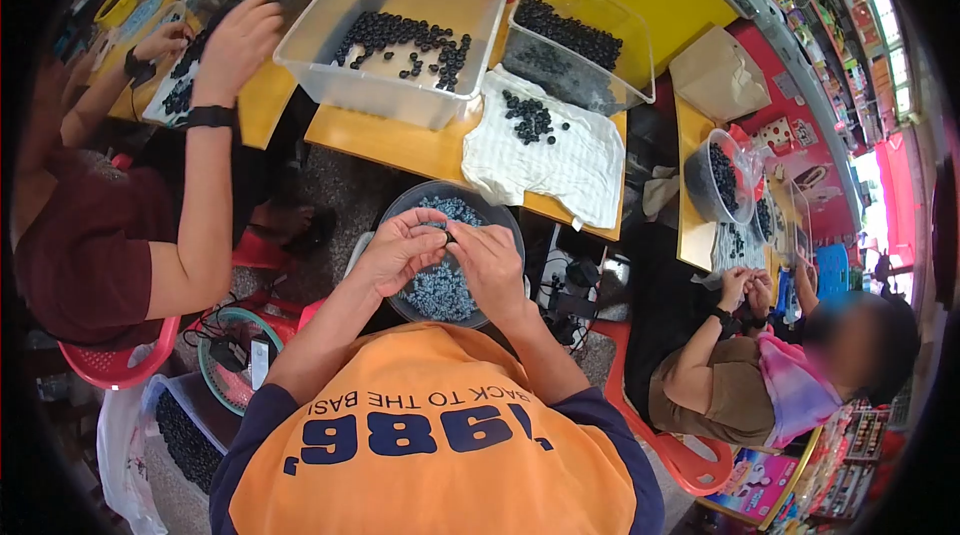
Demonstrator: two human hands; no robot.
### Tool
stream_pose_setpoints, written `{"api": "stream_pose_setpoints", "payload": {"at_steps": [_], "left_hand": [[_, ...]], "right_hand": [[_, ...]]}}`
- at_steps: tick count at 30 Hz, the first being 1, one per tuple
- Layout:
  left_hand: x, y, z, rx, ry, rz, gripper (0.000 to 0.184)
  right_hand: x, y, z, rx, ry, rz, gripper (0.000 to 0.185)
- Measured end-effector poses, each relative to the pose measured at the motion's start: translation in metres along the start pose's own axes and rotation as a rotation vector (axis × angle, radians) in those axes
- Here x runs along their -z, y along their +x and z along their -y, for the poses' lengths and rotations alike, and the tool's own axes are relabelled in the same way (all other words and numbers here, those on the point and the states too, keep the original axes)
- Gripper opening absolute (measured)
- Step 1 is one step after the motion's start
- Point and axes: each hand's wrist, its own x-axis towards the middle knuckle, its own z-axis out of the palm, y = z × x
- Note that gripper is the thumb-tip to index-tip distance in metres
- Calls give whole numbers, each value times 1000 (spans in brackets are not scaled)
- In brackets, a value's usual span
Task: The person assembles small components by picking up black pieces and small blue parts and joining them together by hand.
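Above a dark bowl (pixel 509 222), my left hand (pixel 402 251) and my right hand (pixel 487 271) meet with their fingers pinched. Between the fingertips is a small black piece (pixel 447 234), mostly covered by them, like the small round black parts on the table. The bowl below holds many small blue-grey pieces (pixel 440 293). On the table edge ahead lies a white cloth (pixel 500 157) with a scatter of small black round parts (pixel 530 119).
A large translucent bin (pixel 400 105) and a clear bin (pixel 580 75) of black parts stand on the yellow table (pixel 380 142). Co-workers sit left (pixel 100 245) and right (pixel 715 375). A bag of black parts (pixel 185 440) and a green-rimmed basket (pixel 225 395) are lower left.
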Motion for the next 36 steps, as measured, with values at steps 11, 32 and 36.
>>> {"api": "stream_pose_setpoints", "payload": {"at_steps": [11, 32, 36], "left_hand": [[-61, 68, -149, -713, 800, -338, 23], [-20, 25, -2, -383, 780, -184, 14], [-17, 19, -1, -367, 623, -201, 13]], "right_hand": [[48, 35, -166, -538, 34, -272, 23], [28, 19, -212, -298, -301, -133, 23], [35, 37, -143, -471, -90, -186, 23]]}}
